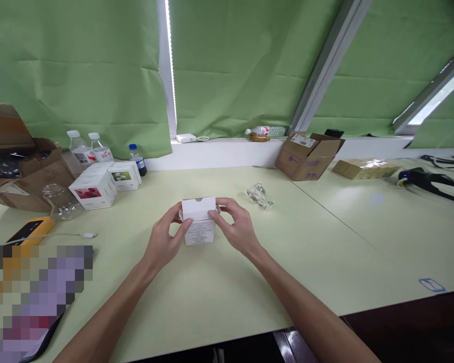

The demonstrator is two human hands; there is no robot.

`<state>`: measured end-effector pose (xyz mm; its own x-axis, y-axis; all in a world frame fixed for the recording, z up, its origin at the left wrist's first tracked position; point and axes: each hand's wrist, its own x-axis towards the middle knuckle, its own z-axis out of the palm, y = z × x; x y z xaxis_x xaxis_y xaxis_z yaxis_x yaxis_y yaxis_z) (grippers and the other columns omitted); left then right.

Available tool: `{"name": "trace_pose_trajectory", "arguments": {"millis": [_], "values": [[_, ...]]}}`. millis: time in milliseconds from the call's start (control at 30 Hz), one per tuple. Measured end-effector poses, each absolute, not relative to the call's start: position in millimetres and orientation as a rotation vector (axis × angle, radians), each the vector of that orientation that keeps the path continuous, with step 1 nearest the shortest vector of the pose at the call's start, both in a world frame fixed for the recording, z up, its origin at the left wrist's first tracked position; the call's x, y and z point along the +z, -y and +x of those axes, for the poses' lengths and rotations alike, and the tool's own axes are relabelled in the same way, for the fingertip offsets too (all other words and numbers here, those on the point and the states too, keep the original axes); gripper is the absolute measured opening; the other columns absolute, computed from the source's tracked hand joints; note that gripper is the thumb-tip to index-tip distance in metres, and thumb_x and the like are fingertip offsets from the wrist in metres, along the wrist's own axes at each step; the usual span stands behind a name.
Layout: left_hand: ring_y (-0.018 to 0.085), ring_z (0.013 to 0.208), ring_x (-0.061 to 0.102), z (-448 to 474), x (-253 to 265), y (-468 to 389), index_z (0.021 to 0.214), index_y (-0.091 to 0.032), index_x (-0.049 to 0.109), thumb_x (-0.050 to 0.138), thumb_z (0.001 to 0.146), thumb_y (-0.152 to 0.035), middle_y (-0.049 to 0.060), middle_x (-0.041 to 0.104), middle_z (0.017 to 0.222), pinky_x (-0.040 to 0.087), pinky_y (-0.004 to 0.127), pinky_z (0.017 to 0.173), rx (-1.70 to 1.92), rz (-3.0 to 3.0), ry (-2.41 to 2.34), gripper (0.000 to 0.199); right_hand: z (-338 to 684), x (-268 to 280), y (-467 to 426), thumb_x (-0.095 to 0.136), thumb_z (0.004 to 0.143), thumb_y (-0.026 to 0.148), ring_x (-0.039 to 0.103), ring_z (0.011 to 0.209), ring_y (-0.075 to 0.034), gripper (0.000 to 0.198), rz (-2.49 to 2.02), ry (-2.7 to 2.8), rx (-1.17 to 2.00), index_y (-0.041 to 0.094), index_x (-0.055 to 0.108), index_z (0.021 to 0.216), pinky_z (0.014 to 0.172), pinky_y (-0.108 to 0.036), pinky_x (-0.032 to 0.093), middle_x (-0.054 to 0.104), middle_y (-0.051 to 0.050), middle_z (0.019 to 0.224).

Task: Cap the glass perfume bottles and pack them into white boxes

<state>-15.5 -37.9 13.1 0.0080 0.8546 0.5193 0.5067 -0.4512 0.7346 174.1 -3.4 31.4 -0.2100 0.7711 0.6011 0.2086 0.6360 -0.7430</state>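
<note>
A small white carton (200,233) with fine print on its near face stands in the middle of the table, its top flap raised. My left hand (169,230) grips the carton's left side, thumb on the near face and fingers behind. On the right side my right hand (236,224) holds it the same way, thumb at the base of the flap. What is inside the carton cannot be seen. Behind it, to the right, lies a clear glass bottle (256,192) with a small silvery cap (269,205) beside it.
White picture boxes (94,194), a clear plastic bottle (60,204) and a brown paper bag (34,186) stand at left. A yellow device (32,231) with a white cable lies nearer. At back right are a cardboard box (306,159) and a flat yellowish box (363,169).
</note>
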Motion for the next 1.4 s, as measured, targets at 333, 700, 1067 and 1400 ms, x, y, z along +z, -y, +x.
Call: {"name": "trace_pose_trajectory", "arguments": {"millis": [333, 700, 1067, 1400], "values": [[0.015, 0.086, 0.062, -19.1, 6.5, 34.7, 0.122, -0.025, 0.049, 0.06, 0.081, -0.038, 0.004, 0.06, 0.119, 0.052, 0.032, 0.082, 1.38, 2.056, -1.483, 0.045, 175.4, 35.6, 4.6, 0.055, 0.087, 0.023, 0.057, 0.104, -0.02, 0.007, -0.747, 1.774, 0.574, 0.023, 0.061, 0.091, 0.092, -0.038, 0.045, 0.064, -0.006, 0.105], [0.015, 0.082, 0.062, -17.9, 6.5, 35.7, 0.122, -0.026, 0.047, 0.06, 0.081, -0.037, 0.004, 0.062, 0.114, 0.052, 0.032, 0.078, 1.381, 2.141, -1.523, 0.044, 178.1, 33.1, 4.0, 0.055, 0.085, 0.021, 0.058, 0.085, -0.018, 0.01, -0.76, 1.799, 0.489, 0.023, 0.06, 0.094, 0.08, -0.035, 0.049, 0.063, -0.005, 0.093], [0.014, 0.081, 0.061, -18.0, 8.5, 36.8, 0.114, -0.025, 0.05, 0.06, 0.082, -0.037, 0.002, 0.062, 0.108, 0.052, 0.03, 0.077, 1.34, 2.126, -1.541, 0.036, 179.4, 32.9, 3.4, 0.056, 0.085, 0.021, 0.059, 0.09, -0.019, 0.017, -0.731, 1.842, 0.383, 0.027, 0.065, 0.098, 0.093, -0.041, 0.044, 0.065, -0.001, 0.08], [0.015, 0.081, 0.061, -18.4, 10.2, 37.6, 0.108, -0.023, 0.054, 0.056, 0.084, -0.038, 0.004, 0.062, 0.107, 0.053, 0.033, 0.075, 1.335, 2.153, -1.511, 0.029, 179.8, 33.9, 3.0, 0.058, 0.083, 0.02, 0.062, 0.087, -0.017, 0.014, -0.718, 1.877, 0.307, 0.028, 0.066, 0.091, 0.103, -0.046, 0.036, 0.069, 0.001, 0.087]]}}
